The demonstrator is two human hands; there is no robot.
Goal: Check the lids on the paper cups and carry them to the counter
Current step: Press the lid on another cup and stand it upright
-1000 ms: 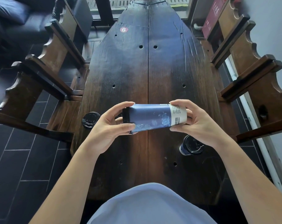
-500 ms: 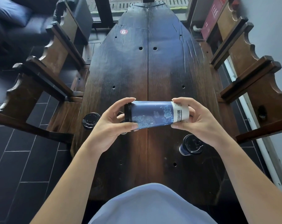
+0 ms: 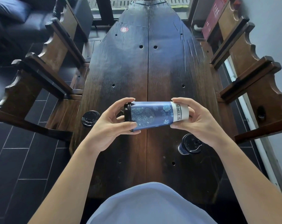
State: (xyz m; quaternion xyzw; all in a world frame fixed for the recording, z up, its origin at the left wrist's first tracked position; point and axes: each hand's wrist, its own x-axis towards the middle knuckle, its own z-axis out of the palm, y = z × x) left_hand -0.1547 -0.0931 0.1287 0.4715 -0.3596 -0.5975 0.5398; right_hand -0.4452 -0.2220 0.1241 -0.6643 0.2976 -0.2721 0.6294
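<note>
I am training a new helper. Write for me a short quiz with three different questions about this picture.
1. True or false: the blue patterned paper cup is held sideways.
2. Which hand grips its black plastic lid end: A left hand, B right hand?
3. Fill in: another lidded dark blue paper cup stands upright on the dark wooden ____.

Key: 1 true; 2 A; 3 table.

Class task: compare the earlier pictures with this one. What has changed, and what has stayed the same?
The blue patterned paper cup, held sideways, has turned slightly in both hands, left hand at the black lid, right hand at the base. The two black-lidded cups on the dark wooden table stayed put.
</note>
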